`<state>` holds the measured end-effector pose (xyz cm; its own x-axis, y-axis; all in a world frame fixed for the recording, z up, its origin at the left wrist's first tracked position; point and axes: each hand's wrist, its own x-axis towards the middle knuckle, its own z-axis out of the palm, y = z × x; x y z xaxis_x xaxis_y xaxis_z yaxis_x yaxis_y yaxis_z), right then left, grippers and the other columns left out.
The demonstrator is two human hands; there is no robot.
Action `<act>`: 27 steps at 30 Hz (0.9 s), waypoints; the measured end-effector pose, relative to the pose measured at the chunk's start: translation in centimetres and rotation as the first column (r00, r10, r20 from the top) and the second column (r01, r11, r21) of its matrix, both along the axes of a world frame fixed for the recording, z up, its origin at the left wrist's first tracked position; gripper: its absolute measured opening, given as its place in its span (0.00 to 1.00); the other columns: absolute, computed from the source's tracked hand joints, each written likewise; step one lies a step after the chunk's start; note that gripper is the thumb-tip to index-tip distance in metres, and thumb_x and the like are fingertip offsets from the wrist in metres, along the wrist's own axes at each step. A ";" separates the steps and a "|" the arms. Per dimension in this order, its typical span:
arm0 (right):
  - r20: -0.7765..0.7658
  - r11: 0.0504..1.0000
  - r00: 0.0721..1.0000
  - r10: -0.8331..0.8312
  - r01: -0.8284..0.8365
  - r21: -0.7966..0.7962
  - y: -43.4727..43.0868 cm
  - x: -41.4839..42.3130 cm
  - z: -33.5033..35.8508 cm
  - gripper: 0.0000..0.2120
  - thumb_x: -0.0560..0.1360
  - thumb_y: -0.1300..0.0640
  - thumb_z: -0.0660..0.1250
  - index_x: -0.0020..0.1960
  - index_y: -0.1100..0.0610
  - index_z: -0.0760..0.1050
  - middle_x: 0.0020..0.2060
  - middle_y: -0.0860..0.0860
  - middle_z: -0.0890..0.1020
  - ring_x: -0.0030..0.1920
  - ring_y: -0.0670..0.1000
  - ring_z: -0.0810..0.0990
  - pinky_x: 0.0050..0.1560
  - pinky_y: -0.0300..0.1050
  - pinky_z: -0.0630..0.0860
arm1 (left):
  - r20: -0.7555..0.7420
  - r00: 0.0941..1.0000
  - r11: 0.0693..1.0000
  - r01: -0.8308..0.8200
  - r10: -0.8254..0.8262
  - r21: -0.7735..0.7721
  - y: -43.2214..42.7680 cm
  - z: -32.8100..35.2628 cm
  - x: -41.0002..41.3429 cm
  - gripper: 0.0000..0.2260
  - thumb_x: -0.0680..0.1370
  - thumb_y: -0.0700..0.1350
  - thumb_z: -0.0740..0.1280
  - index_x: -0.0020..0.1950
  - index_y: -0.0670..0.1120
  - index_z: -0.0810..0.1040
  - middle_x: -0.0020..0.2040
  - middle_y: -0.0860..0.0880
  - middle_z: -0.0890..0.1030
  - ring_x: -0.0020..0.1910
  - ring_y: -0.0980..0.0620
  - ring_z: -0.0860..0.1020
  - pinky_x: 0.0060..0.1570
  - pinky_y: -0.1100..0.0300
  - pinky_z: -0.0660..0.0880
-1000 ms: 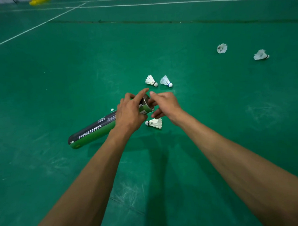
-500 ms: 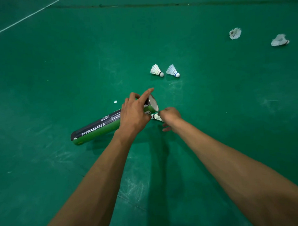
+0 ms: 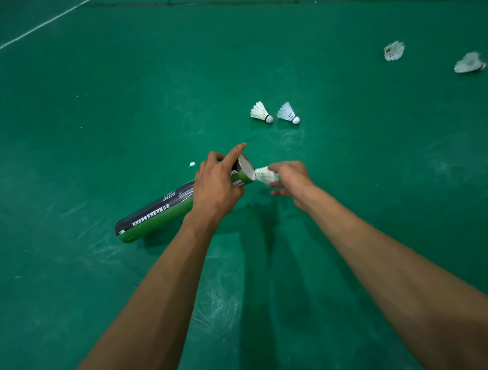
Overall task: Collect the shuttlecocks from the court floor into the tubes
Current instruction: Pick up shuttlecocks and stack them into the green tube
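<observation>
Court floor [image 3: 95,135], green and scuffed, bears one white boundary line [image 3: 34,28].

Green floor [image 3: 376,179] right of the right hand [image 3: 291,177] lies open; two shuttlecocks [image 3: 260,112] lie beyond the tube [image 3: 154,214] mouth.

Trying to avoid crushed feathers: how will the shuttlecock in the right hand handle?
Probably very light: the right hand holds the shuttlecock in a pinch. Its thin white feather skirt looks fragile and would likely bend if squeezed. Pushed into the tube, it should slide easily, though feathers may catch the rim.
</observation>
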<state>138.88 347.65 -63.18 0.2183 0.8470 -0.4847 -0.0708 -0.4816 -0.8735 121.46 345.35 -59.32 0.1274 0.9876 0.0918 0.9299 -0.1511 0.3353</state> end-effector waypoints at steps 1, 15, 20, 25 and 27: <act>0.012 0.998 0.999 -0.030 0.029 0.054 0.3 0.5 1.0 0.03 0.78 0.61 0.69 0.48 0.59 0.81 0.46 0.56 0.83 0.40 0.53 0.81 0.45 0.55 0.83 | 0.008 1.000 1.000 -0.008 0.008 0.003 0.0 0.2 -0.1 0.43 0.70 0.44 0.77 0.79 0.65 0.60 0.61 0.47 0.72 0.57 0.43 0.73 0.58 0.50 0.71; 0.273 0.782 0.957 0.104 -0.248 0.572 -1.4 0.5 10.4 0.10 0.71 0.56 0.66 0.43 0.55 0.86 0.39 0.56 0.86 0.37 0.46 0.78 0.42 0.50 0.78 | 0.130 0.987 0.990 -0.108 0.097 0.085 0.3 4.0 0.3 0.45 0.69 0.46 0.79 0.80 0.64 0.60 0.59 0.47 0.72 0.57 0.44 0.75 0.58 0.46 0.76; 0.311 0.739 0.879 0.362 -0.474 0.479 -2.7 -1.1 11.0 0.06 0.78 0.65 0.66 0.44 0.58 0.79 0.40 0.57 0.83 0.33 0.51 0.78 0.37 0.52 0.79 | 0.193 0.978 0.989 -0.102 0.079 0.107 0.2 5.4 1.0 0.44 0.69 0.46 0.78 0.80 0.63 0.61 0.59 0.46 0.73 0.56 0.43 0.77 0.57 0.47 0.77; 0.267 0.797 0.928 0.259 -0.361 0.483 -2.5 0.3 12.9 0.04 0.81 0.60 0.65 0.48 0.58 0.78 0.46 0.56 0.87 0.29 0.53 0.79 0.27 0.44 0.75 | 0.198 0.979 0.986 -0.077 0.047 0.148 -0.1 6.4 0.9 0.45 0.68 0.46 0.79 0.80 0.64 0.61 0.59 0.47 0.73 0.56 0.44 0.76 0.57 0.47 0.77; 0.294 0.808 0.927 0.234 -0.353 0.471 -2.4 1.2 13.6 0.09 0.82 0.56 0.64 0.48 0.59 0.81 0.44 0.55 0.87 0.27 0.53 0.78 0.28 0.43 0.74 | 0.210 0.977 0.984 -0.074 0.038 0.165 -0.2 6.9 1.1 0.45 0.68 0.46 0.80 0.80 0.65 0.61 0.59 0.48 0.73 0.56 0.45 0.77 0.58 0.48 0.77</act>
<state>140.11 345.26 -49.60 -0.0350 0.9976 0.0598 0.2162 0.0660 -0.9741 122.51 345.20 -52.40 0.0334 0.9600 0.2781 0.8524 -0.1726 0.4935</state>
